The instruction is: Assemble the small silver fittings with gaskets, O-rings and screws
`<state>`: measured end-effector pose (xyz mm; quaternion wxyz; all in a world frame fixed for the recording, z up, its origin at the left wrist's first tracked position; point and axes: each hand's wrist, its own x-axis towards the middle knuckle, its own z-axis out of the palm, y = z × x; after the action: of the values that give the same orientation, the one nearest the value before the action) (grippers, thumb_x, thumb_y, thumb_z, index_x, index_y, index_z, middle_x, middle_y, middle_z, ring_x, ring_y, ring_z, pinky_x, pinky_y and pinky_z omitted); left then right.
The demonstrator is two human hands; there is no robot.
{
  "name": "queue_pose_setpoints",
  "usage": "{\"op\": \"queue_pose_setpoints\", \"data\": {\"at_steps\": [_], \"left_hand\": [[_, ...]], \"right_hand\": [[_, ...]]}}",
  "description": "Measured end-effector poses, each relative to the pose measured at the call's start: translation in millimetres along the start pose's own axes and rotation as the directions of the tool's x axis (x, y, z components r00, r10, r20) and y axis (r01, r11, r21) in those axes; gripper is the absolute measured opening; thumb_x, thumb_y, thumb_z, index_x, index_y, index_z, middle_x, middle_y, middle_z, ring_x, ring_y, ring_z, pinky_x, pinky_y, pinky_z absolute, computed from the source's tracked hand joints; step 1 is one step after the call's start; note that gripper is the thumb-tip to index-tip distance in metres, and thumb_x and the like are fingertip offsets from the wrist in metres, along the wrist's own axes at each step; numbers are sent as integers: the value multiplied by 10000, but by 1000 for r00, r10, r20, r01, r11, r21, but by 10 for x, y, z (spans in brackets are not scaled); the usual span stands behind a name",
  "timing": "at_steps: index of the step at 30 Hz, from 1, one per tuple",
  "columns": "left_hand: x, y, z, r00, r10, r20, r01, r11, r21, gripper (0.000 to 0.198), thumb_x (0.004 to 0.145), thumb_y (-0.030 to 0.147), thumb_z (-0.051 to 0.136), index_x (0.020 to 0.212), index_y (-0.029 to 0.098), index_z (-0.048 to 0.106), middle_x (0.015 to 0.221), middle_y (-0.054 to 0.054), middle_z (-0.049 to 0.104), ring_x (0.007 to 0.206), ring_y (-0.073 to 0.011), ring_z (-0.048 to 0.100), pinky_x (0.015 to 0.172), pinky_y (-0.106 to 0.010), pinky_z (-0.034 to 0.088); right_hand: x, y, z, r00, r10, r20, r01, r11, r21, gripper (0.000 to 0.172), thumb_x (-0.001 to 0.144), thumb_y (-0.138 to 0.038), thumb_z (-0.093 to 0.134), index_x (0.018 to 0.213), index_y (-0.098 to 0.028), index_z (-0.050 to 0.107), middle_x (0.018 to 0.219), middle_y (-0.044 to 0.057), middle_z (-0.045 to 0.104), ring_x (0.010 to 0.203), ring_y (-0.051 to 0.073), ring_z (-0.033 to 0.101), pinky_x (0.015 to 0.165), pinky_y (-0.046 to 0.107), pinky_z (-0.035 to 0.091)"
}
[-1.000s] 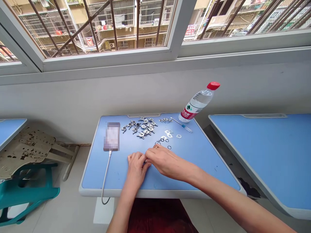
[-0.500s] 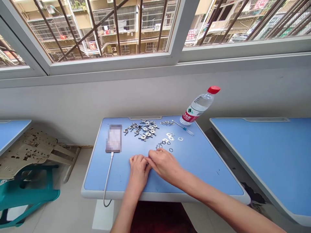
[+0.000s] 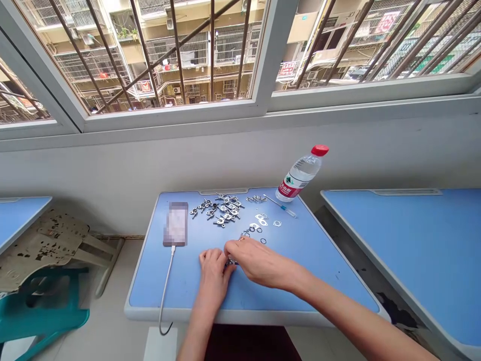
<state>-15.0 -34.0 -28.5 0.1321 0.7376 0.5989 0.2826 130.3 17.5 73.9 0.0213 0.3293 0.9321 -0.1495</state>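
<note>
Silver metal piece point(image 3: 230, 261) pinched between the curled left hand point(image 3: 213, 275) and the bent right hand point(image 3: 259, 261)

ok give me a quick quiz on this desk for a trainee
1. True or false: the white cable runs from the phone over the front edge of the desk.
2. Which lies nearest the water bottle? A the small screwdriver, B the phone, C the white cable.
3. What do the left hand and right hand both touch?

Key: 1 true; 2 A; 3 a small metal part, too small to make out in detail.
</note>
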Motion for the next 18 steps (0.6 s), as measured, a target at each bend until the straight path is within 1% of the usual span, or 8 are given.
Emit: {"op": "queue_pose_setpoints", "data": {"at_steps": [3, 6, 9, 12, 14, 16, 18], "left_hand": [[-2, -6, 11, 1000, 6, -7, -6, 1000, 14, 97, 882, 118, 597, 891, 215, 596, 836, 10, 599, 829, -186, 538, 862, -376, 387], [-3, -12, 29, 1000, 9, -19, -8, 1000, 21, 101, 887, 113, 584, 849, 206, 590, 829, 5, 597, 823, -189, 536, 864, -387, 387], [-9, -14, 48, 999, 8, -36, -7, 1000, 28, 135, 895, 89, 546, 844, 205, 591, 812, 2, 589, 813, -191, 535, 862, -394, 388], [-16, -13, 59, 999, 5, -50, -3, 999, 33, 163, 893, 66, 519, 839, 203, 590, 800, -2, 581, 809, -191, 533, 871, -402, 389], [-15, -12, 58, 998, 7, -57, -5, 999, 34, 167, 902, 76, 508, 828, 204, 585, 799, -2, 584, 803, -190, 535, 868, -400, 392], [-11, -9, 47, 998, 10, -63, -8, 999, 34, 160, 914, 97, 509, 815, 203, 578, 804, -2, 592, 791, -185, 538, 861, -396, 396], [-6, -2, 31, 998, 16, -67, -14, 999, 31, 135, 908, 106, 534, 825, 205, 577, 820, 0, 603, 790, -180, 547, 855, -389, 398]], "right_hand": [[30, -1, 48, 1000, 20, 12, -20, 999, -49, 336, 675, 101, 407, 755, -223, 369, 625, -31, 429, 582, 157, 400, 630, 253, 325], [62, -23, 138, 999, 40, -17, -41, 997, -60, 309, 740, 84, 433, 763, -221, 386, 583, -35, 418, 604, 175, 445, 616, 252, 328], [79, -56, 222, 991, 57, -121, -60, 998, -20, 258, 855, 7, 449, 749, -222, 395, 568, -33, 447, 588, 172, 471, 615, 256, 326], [79, -85, 281, 976, 87, -198, -94, 995, -25, 243, 920, -57, 435, 737, -217, 412, 563, -25, 484, 548, 160, 464, 614, 263, 318], [76, -96, 292, 974, 92, -206, -107, 992, -65, 238, 939, -88, 424, 734, -211, 429, 561, -22, 498, 523, 153, 445, 608, 269, 309], [72, -97, 273, 976, 75, -206, -94, 992, -85, 239, 940, -102, 417, 726, -208, 437, 603, -13, 529, 515, 142, 430, 601, 270, 297], [67, -87, 231, 978, 57, -200, -72, 995, -64, 223, 902, -66, 427, 728, -205, 441, 671, -5, 557, 530, 132, 431, 594, 264, 285]]}}
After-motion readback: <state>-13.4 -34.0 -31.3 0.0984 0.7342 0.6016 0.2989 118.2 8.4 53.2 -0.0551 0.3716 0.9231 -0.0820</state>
